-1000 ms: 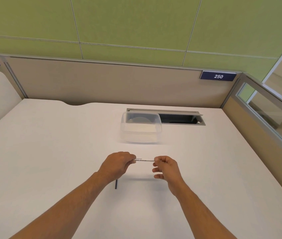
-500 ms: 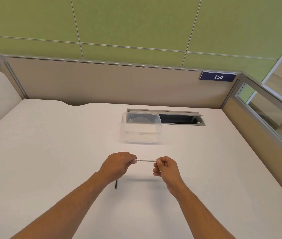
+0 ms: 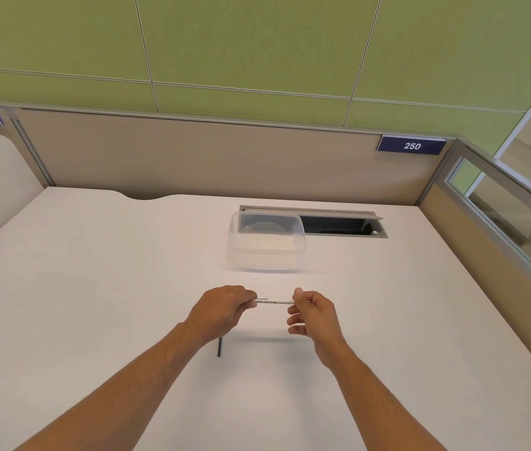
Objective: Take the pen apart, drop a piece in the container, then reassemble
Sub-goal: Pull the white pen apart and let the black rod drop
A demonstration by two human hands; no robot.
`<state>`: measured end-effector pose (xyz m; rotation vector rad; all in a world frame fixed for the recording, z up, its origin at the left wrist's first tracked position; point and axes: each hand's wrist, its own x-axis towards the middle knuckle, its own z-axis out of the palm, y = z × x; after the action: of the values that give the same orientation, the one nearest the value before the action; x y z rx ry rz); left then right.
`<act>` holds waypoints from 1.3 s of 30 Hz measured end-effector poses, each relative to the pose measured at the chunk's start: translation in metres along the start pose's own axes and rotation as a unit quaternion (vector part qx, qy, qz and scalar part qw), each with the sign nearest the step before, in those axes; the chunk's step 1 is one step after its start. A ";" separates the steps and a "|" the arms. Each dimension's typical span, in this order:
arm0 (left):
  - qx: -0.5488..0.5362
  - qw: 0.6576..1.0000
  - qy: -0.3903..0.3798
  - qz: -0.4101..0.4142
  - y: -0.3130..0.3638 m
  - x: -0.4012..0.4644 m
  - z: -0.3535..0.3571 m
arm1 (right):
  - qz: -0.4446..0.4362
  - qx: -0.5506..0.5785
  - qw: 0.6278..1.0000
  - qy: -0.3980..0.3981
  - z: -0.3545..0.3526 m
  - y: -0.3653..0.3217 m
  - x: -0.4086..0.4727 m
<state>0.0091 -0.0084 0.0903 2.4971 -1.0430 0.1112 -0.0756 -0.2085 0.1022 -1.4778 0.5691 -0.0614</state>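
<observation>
A thin white pen (image 3: 273,301) with small dark print is held level above the white desk, in front of me. My left hand (image 3: 223,309) grips its left end in closed fingers. My right hand (image 3: 313,312) pinches its right end between thumb and forefinger, the other fingers loosely spread. A clear plastic container (image 3: 267,244) stands open on the desk beyond the pen, with nothing visible inside. A short dark thin piece (image 3: 219,347) lies on the desk below my left wrist, partly hidden by it.
An open cable slot (image 3: 338,224) with a metal flap is set in the white desk (image 3: 95,271) behind and right of the container. Beige partitions close the back and right sides, with a blue "250" sign (image 3: 412,145) on the back one.
My right hand's lower fingers have loosened and spread a little while the thumb and forefinger stay on the pen's end. The left hand and pen have hardly moved.
</observation>
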 end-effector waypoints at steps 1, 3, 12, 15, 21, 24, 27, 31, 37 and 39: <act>0.001 1.000 0.001 0.003 0.000 -0.001 0.000 | 0.017 -0.021 1.000 0.008 0.000 -0.002 0.000; 0.001 1.000 0.007 0.010 0.000 -0.001 0.001 | 0.050 -0.079 0.995 0.019 0.000 -0.005 0.001; -0.001 1.000 0.003 0.021 -0.001 -0.001 0.003 | 0.077 -0.049 0.996 -0.002 -0.001 -0.003 0.003; -0.012 1.000 -0.017 0.006 -0.001 -0.002 0.005 | 0.063 -0.039 0.997 0.004 -0.001 0.000 0.005; -0.046 0.997 -0.060 -0.032 0.002 0.000 0.000 | -0.005 0.004 1.000 -0.017 -0.003 0.004 0.005; -0.074 0.993 -0.081 -0.051 0.004 0.001 -0.003 | -0.061 -0.022 0.998 -0.017 -0.006 0.010 0.006; -0.108 0.986 -0.104 -0.068 0.004 0.002 -0.005 | -0.104 -0.032 0.994 -0.021 -0.008 0.013 0.005; -0.134 0.979 -0.126 -0.087 0.005 0.004 -0.007 | -0.125 -0.023 0.992 -0.022 -0.010 0.019 0.006; -0.171 0.968 -0.143 -0.113 0.001 0.006 -0.012 | -0.129 -0.010 0.990 -0.048 -0.012 0.018 0.007; -0.159 0.971 -0.143 -0.110 0.002 0.007 -0.012 | -0.125 -0.001 0.991 -0.050 -0.013 0.018 0.007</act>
<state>0.0142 -0.0094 0.1039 2.3519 -0.8041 -0.4591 -0.0799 -0.2206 0.0825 -1.5392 0.3001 -0.1822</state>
